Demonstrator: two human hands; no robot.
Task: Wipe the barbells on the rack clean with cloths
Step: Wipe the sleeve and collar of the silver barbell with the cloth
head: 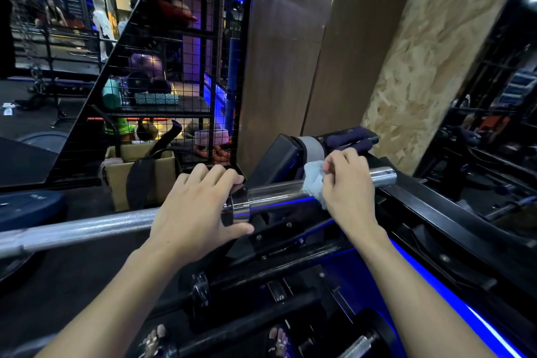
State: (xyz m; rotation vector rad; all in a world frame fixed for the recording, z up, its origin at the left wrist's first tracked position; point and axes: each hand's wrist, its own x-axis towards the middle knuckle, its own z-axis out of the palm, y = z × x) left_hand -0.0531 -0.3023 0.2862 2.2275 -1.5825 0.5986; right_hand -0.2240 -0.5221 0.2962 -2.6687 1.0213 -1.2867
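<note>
A chrome barbell point(87, 227) lies across the black rack point(453, 212), its thick sleeve pointing to the right. My left hand point(197, 206) grips the bar at the collar where shaft meets sleeve, thumb underneath and fingers over the top. A pale blue cloth point(315, 180) is wrapped over the sleeve near its outer end. My right hand point(348, 189) holds that cloth against the sleeve, fingers curled over it. The sleeve's tip point(383, 176) sticks out past my right hand.
A cardboard box point(116, 180) with a black strap stands behind the bar, below a wire-mesh cage of gym gear point(162, 81). A dark weight plate point(26, 206) lies at left. More bars point(357, 346) sit low in the rack. Wooden panels point(406, 67) rise behind.
</note>
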